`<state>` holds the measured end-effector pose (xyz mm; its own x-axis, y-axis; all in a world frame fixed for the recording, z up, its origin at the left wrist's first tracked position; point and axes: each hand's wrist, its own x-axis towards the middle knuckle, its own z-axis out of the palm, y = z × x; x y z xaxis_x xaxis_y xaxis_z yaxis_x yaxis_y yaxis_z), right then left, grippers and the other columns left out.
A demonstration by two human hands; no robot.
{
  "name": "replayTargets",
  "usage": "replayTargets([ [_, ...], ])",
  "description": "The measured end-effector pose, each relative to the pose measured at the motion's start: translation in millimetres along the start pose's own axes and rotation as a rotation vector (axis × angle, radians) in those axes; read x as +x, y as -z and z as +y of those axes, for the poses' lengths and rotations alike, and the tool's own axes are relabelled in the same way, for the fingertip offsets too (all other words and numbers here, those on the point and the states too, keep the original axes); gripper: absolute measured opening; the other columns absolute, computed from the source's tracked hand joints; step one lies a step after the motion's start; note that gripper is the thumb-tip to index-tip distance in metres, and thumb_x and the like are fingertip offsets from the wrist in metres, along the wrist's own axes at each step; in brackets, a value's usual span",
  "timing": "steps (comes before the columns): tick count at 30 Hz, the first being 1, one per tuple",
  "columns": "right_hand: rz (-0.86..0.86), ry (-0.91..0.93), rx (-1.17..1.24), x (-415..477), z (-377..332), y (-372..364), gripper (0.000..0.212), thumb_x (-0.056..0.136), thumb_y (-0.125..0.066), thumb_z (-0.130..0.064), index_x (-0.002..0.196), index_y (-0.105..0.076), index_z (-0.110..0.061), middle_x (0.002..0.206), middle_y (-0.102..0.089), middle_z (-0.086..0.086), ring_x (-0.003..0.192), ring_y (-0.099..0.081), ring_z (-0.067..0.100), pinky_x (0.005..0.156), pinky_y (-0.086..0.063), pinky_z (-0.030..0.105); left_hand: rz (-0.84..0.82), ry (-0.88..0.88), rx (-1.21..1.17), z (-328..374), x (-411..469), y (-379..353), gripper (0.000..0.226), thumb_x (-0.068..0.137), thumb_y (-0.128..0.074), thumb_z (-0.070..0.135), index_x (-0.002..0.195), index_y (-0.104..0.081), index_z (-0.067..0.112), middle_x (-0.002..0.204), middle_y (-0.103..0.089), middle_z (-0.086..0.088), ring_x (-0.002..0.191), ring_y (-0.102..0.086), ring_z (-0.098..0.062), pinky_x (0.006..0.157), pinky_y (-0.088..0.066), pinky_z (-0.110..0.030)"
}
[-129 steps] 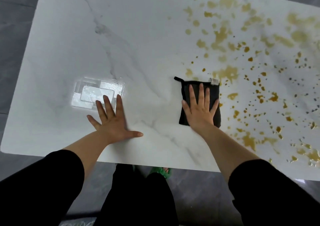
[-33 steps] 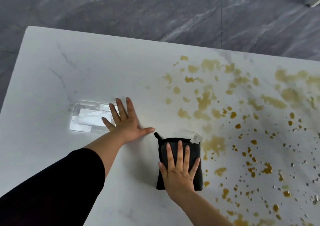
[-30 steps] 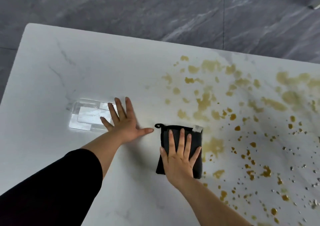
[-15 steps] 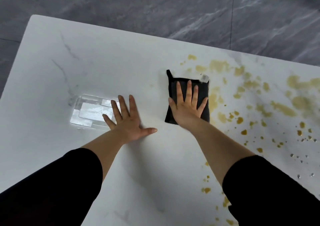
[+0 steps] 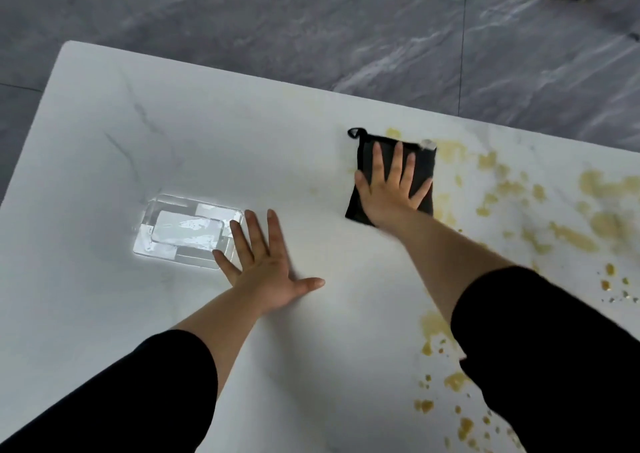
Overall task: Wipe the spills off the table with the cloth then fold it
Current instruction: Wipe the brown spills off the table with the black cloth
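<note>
A white, marble-look worktop (image 5: 207, 147) with faint grey veins fills most of the frame; just beyond the cloth's far side the slab ends at a straight edge, and a grey veined tile floor (image 5: 311, 19) lies past it, crossed by one dark grout line. The black cloth (image 5: 424, 166), folded to a small square, lies flat near that far edge; a hanging loop (image 5: 355, 133) sticks out at its far left corner and a pale tag (image 5: 428, 144) at its far right corner. The right hand (image 5: 389, 192) presses down on the cloth, its grip flat and wide, fingers spread and curled round nothing. Yellow-brown spills (image 5: 602, 224) dot the worktop right of the cloth and nearer the person, some just beside its right side; left of the cloth a broad stretch of white surface runs to a bright rectangular glare (image 5: 183, 230). The left hand (image 5: 266, 272) rests palm down, left of the cloth and nearer the person; its grip is wide and holds nothing, fingertips at the glare's edge. Black sleeves (image 5: 554, 348) cover both arms above the forearm.
</note>
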<state>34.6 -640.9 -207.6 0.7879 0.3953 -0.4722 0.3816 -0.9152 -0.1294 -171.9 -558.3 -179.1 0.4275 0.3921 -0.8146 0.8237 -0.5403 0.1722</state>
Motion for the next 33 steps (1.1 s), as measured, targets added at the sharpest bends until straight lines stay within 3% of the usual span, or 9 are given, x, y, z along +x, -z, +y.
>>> replayTargets([
  [6,-0.023,0.031,-0.001,-3,0,4,0.059,0.095,-0.009,-0.061,0.142,0.024,-0.046,0.154,0.032,-0.007,0.142,0.027,0.017,0.107,0.020,0.055,-0.005,-0.002,0.001,-1,-1,1,0.142,0.054,-0.051,0.093,0.117,0.060,0.031,0.123,0.067,-0.002,0.111,0.061,-0.028,0.104,0.015,-0.068],
  [11,-0.056,0.078,-0.017,-37,17,-19,0.056,0.087,0.000,-0.067,0.117,0.046,-0.055,0.150,0.039,-0.011,0.137,0.035,0.014,0.097,0.033,0.049,-0.008,0.018,0.008,1,-3,4,0.141,0.055,-0.050,0.093,0.115,0.061,0.030,0.124,0.066,-0.003,0.110,0.061,-0.028,0.106,0.012,-0.069],
  [18,-0.005,0.023,0.001,44,-21,24,0.062,0.095,-0.013,-0.062,0.146,0.016,-0.044,0.156,0.028,-0.006,0.143,0.025,0.018,0.108,0.017,0.058,0.001,0.014,-0.006,0,1,0,0.141,0.053,-0.048,0.094,0.119,0.059,0.030,0.124,0.067,-0.003,0.111,0.063,-0.027,0.104,0.016,-0.068],
  [22,-0.016,0.037,-0.008,64,-31,32,0.061,0.095,-0.010,-0.061,0.146,0.018,-0.041,0.155,0.030,-0.004,0.142,0.027,0.019,0.107,0.018,0.058,0.011,0.009,-0.014,-1,2,-2,0.141,0.053,-0.048,0.094,0.120,0.058,0.031,0.125,0.067,-0.002,0.111,0.063,-0.025,0.104,0.017,-0.068],
  [27,0.011,0.153,-0.060,12,-27,3,0.061,0.094,-0.008,-0.060,0.145,0.019,-0.042,0.156,0.027,-0.004,0.142,0.026,0.019,0.106,0.021,0.056,0.007,0.007,-0.018,0,1,0,0.141,0.055,-0.050,0.093,0.120,0.059,0.031,0.123,0.068,-0.001,0.110,0.064,-0.026,0.104,0.017,-0.068],
  [30,-0.007,0.261,-0.107,-36,-28,-24,0.060,0.090,-0.001,-0.062,0.136,0.033,-0.045,0.155,0.029,-0.004,0.136,0.036,0.017,0.099,0.031,0.052,0.006,0.015,-0.016,0,0,0,0.142,0.055,-0.052,0.092,0.120,0.059,0.030,0.123,0.068,-0.002,0.109,0.065,-0.025,0.103,0.018,-0.068],
  [33,-0.034,0.250,-0.125,-42,-34,-29,0.059,0.088,0.004,-0.063,0.129,0.042,-0.045,0.152,0.036,-0.004,0.131,0.042,0.016,0.097,0.034,0.053,0.007,0.016,-0.016,1,1,0,0.142,0.056,-0.052,0.091,0.120,0.059,0.029,0.122,0.068,-0.003,0.111,0.064,-0.026,0.103,0.018,-0.068],
])
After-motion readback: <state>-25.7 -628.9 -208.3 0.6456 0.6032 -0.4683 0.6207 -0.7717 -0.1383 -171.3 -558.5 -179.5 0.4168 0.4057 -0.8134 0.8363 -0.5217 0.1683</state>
